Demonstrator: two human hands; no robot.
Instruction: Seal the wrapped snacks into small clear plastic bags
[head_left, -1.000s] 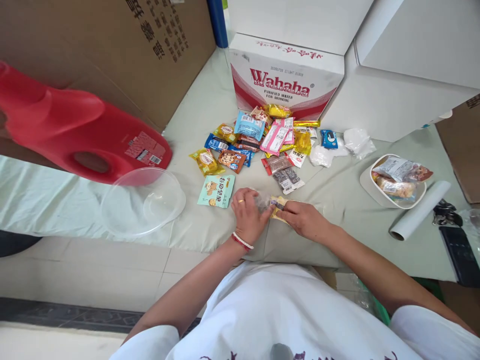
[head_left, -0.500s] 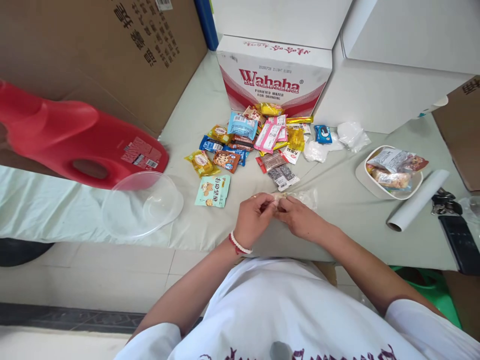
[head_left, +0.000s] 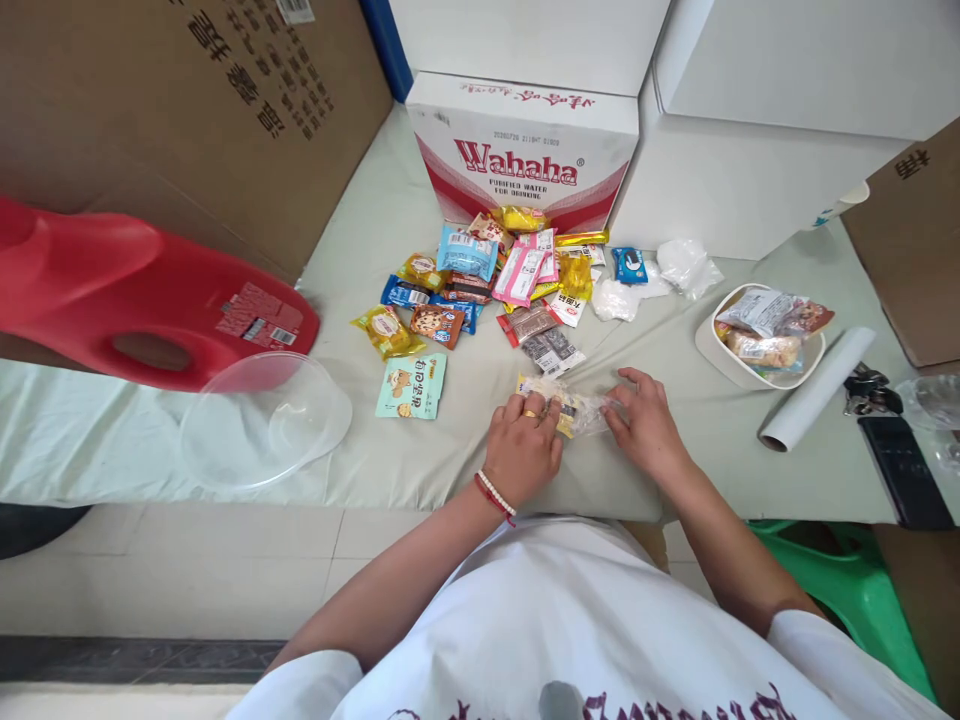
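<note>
A clear plastic bag with snack packets inside (head_left: 571, 410) lies on the pale green cloth near the table's front edge. My left hand (head_left: 523, 446) presses on the bag's left end with curled fingers; it wears a ring and a bead bracelet. My right hand (head_left: 643, 424) holds the bag's right end, fingers bent round it. Just beyond the bag lies a heap of several coloured snack packets (head_left: 495, 275), and a light blue packet (head_left: 411, 387) lies to the left.
A clear plastic bowl (head_left: 264, 420) and a red jug (head_left: 142, 300) lie at the left. A Wahaha carton (head_left: 523, 150) stands behind the heap. At the right sit a white dish with packets (head_left: 761, 340), a paper roll (head_left: 814, 403), keys and a dark phone (head_left: 904, 472).
My hands have moved apart and lowered the bag flat onto the cloth. Before, they were pinched together over it. The view has shifted slightly right.
</note>
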